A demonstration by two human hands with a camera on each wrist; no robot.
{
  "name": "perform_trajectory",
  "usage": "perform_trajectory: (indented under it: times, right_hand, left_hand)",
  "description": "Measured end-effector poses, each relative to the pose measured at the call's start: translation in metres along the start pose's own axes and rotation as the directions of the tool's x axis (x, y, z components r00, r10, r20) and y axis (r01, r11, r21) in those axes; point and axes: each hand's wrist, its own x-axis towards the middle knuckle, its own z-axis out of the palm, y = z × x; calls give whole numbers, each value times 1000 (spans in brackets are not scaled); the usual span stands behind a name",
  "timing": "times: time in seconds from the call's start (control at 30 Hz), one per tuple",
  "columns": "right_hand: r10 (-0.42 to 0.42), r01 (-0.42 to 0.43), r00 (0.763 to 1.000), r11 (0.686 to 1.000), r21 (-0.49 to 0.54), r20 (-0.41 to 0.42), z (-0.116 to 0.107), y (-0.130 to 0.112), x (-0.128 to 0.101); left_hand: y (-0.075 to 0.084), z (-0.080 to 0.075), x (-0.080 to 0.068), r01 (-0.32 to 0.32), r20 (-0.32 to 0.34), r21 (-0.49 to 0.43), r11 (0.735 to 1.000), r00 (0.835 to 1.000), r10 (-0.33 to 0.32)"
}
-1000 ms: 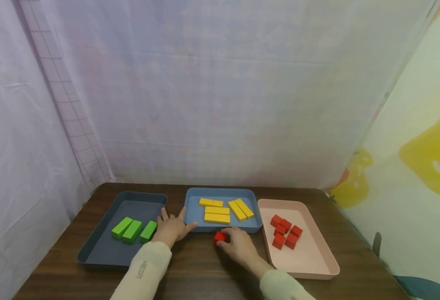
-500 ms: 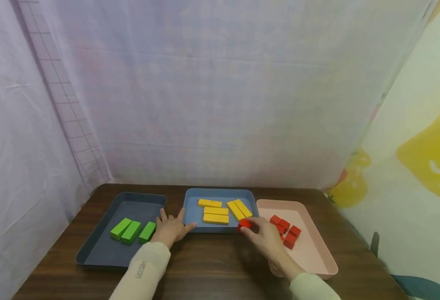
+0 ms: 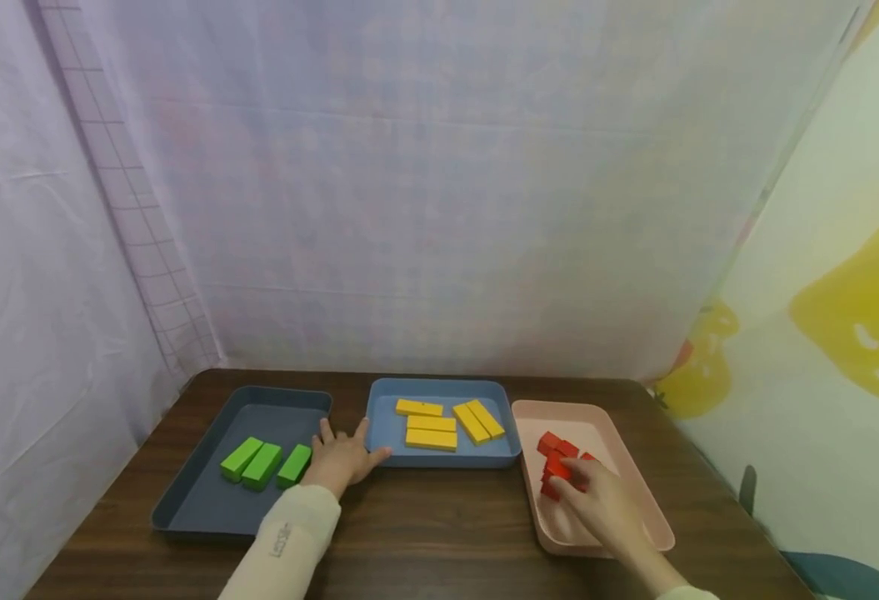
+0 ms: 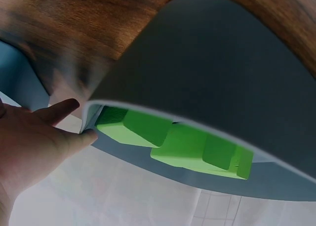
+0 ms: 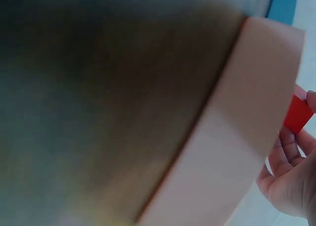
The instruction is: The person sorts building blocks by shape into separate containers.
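My right hand is inside the pink tray and pinches a red cube low beside several other red cubes. In the right wrist view the red cube sits between the fingers of my right hand, just past the pink tray's wall. My left hand lies flat on the table with its fingers spread, between the dark grey tray and the blue tray. The left wrist view shows my left hand touching the dark tray's rim next to the green blocks.
Three green blocks lie in the dark grey tray and several yellow bars in the blue tray. The trays stand in a row on a dark wooden table. Pale curtains close off the back and left sides.
My right hand has carried the red cube from the table in front of the blue tray rightward into the pink tray. My left hand has stayed in place.
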Motion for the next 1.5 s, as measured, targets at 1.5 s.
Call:
perform_trajectory:
  times: [1.5]
  right_hand:
    - [-164,156,986,976,-153,-37,20,-27,-5]
  left_hand:
    - [-8,-6,-5,-18,5,-8,1000,1000,18]
